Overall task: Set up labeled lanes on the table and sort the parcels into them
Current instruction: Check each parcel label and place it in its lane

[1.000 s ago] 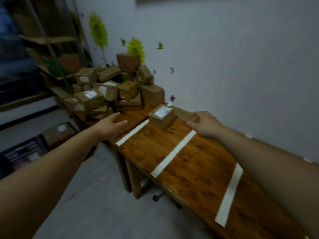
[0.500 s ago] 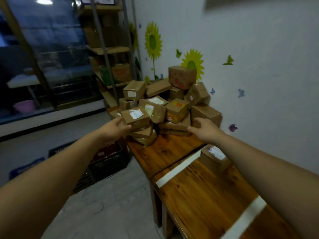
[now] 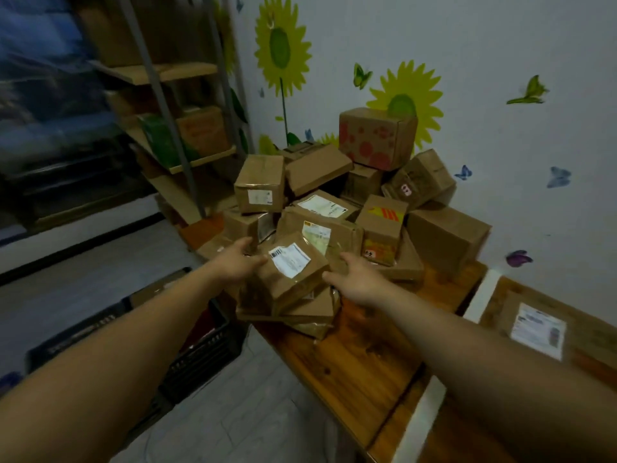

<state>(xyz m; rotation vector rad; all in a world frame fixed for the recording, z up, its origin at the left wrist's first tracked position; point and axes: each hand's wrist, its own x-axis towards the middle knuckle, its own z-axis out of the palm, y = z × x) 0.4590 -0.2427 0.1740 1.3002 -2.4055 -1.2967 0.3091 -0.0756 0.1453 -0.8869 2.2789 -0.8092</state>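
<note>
two unclenched grips, left grip (image 3: pixel 233 262) and right grip (image 3: pixel 354 279), against opposite sides of the labelled parcel (image 3: pixel 293 274) between them

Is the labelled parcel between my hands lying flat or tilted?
Tilted: the parcel sits askew on the flatter parcels beneath, its labelled face slanting toward the camera, between left hand and right hand.

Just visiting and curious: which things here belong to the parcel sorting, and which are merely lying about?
Job: left hand, right hand, labelled parcel between them, parcel pile, white tape strips, sorted parcel, table.
Lying about: black crate, shelf rack, sunflower stickers.
</note>
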